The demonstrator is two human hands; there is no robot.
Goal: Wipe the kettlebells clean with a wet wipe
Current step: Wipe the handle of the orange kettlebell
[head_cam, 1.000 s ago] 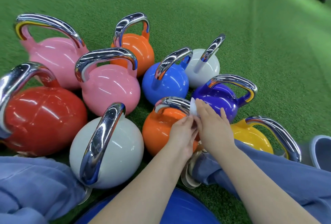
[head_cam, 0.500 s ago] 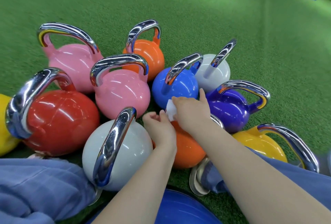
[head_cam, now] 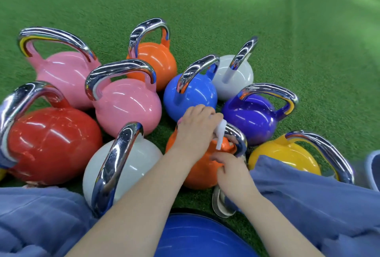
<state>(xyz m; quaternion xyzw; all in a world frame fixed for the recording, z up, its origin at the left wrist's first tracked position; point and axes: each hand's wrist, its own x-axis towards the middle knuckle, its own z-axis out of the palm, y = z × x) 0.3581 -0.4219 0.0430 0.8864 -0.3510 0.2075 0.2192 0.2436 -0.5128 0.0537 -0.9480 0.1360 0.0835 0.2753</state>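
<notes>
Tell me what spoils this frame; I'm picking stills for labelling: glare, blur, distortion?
Head view: wide-angle bending at the edges; white glare streaks on the red kettlebell; motion blur softens the left hand, the wet wipe and the turf.

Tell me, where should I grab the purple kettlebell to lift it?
Grab the purple kettlebell by its shiny handle, coming down from above. The handle arches over the round body and leaves a gap your fingers can wrap through, and nothing covers it. The smooth ball would probably slip. The blue, white and yellow kettlebells crowd its sides, so the top is easiest.
</notes>
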